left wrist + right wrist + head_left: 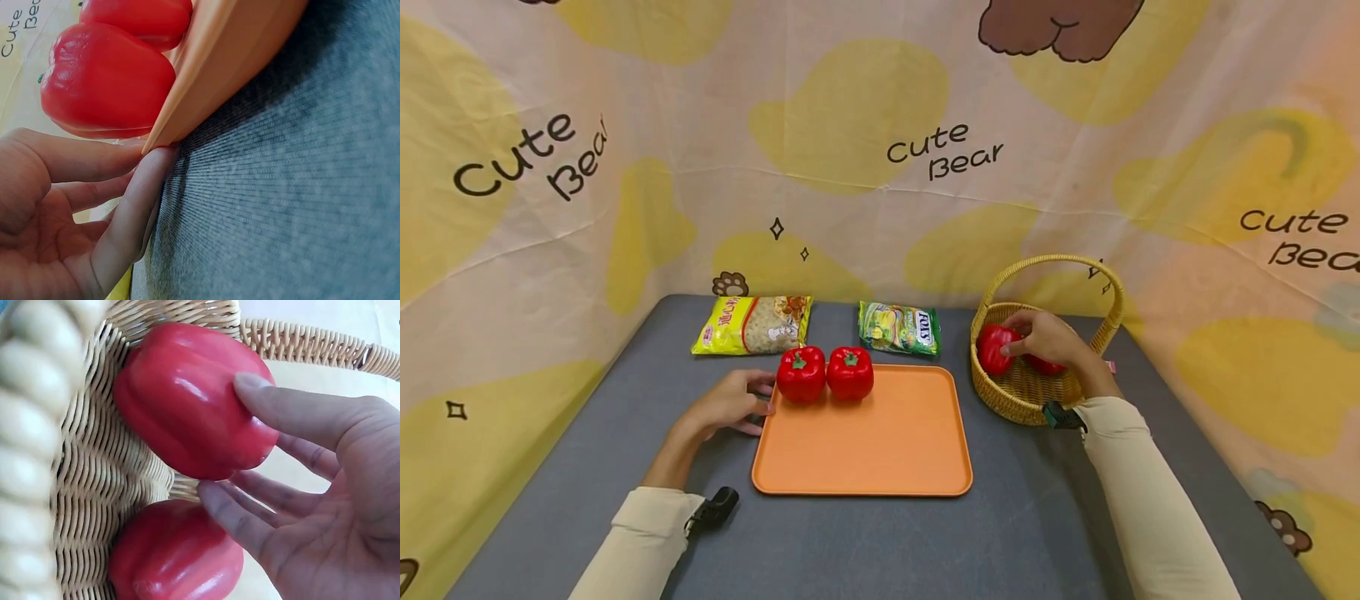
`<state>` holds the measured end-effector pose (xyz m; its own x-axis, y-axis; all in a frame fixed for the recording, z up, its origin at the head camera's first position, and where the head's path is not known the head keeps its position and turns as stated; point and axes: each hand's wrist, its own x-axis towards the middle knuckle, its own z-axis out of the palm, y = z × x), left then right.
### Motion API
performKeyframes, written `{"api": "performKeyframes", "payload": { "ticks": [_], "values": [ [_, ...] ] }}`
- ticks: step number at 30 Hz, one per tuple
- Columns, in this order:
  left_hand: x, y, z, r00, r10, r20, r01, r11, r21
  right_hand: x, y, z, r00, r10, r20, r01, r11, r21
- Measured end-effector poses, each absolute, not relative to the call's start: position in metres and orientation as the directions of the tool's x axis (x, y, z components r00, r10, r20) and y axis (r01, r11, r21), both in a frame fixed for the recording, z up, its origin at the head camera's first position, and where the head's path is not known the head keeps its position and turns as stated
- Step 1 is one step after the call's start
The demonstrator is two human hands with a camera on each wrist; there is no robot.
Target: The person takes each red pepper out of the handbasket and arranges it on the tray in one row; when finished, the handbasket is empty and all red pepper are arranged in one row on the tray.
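Observation:
My left hand [730, 404] pinches the left rim of an orange tray [880, 450] between thumb and fingers, as the left wrist view shows up close. Two glossy red bell peppers, a left one [801, 379] and a right one [850, 375], sit side by side at the tray's back left. Over at the wicker basket [1011, 408], my right hand [1047, 337] reaches inside and holds a red bell pepper [194, 394], thumb on one side and fingers on the other. Below it in the basket lies another red bell pepper [178, 556], close to the fingertips.
Behind the tray lie a yellow food bag [752, 325] and a green snack packet [899, 327]. The basket's tall arched handle [1048, 259] rises above the right hand. A printed cloth [850, 208] walls the grey table [880, 550] at back and sides.

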<state>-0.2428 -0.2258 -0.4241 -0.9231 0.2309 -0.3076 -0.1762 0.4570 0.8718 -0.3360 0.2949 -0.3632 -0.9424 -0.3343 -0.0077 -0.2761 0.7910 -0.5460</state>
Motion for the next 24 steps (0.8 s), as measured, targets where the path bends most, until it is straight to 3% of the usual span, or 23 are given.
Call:
{"api": "performKeyframes", "payload": {
  "ticks": [12, 24],
  "values": [
    [-0.243, -0.225, -0.424, -0.92, 0.235, -0.313, -0.18, 0.455, 0.872, -0.328, 0.296, -0.367, -0.936, -0.351, 0.012, -0.287, 0.743, -0.605],
    [-0.243, -0.225, -0.423, -0.92, 0.234, -0.313, -0.18, 0.459, 0.87, -0.295, 0.3, -0.354, -0.96, -0.277, 0.041, -0.245, 0.759, -0.604]
  ]
}}
